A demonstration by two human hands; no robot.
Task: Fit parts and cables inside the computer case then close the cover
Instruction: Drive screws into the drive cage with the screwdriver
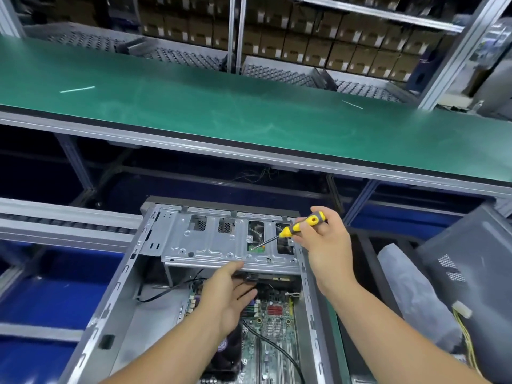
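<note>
- Nearest the camera, two bare forearms reach in over the open computer case [116, 314], which lies on its side with the cover off and the motherboard [277, 325] exposed along its floor.
- The left hand [225, 296] hangs over the board just below the drive cage [221, 245]. Its fingers [235, 268] are straight and relaxed, holding nothing, with the fingertips at or under the cage's near edge. Actual contact cannot be told.
- The right hand [322, 245] pinches the yellow and grey handle of a screwdriver [293, 231]. The thin shaft slants down-left into a cut-out of the cage, with the tip at a small green part there.
- Handling, as a judgement: the case and cage are stiff sheet metal, probably light for their bulk, with thin stamped edges that could be sharp. They are best held by folded rims and flat panels, not by the cut-outs.
- The board looks fragile. Steady it by its edges, if at all, and keep fingertips off its components.
- A black cable [277, 349] lies limp across the board. It looks soft and easily bent, so it is better guided by its plug than pulled by the cord.
- The screwdriver handle looks grippy, but the slim tip could slip off a small screw, so pressure straight along the shaft seems wise.
- A grey panel [476, 270], perhaps the cover, leans at the right beyond the case, not yet fitted.
</note>
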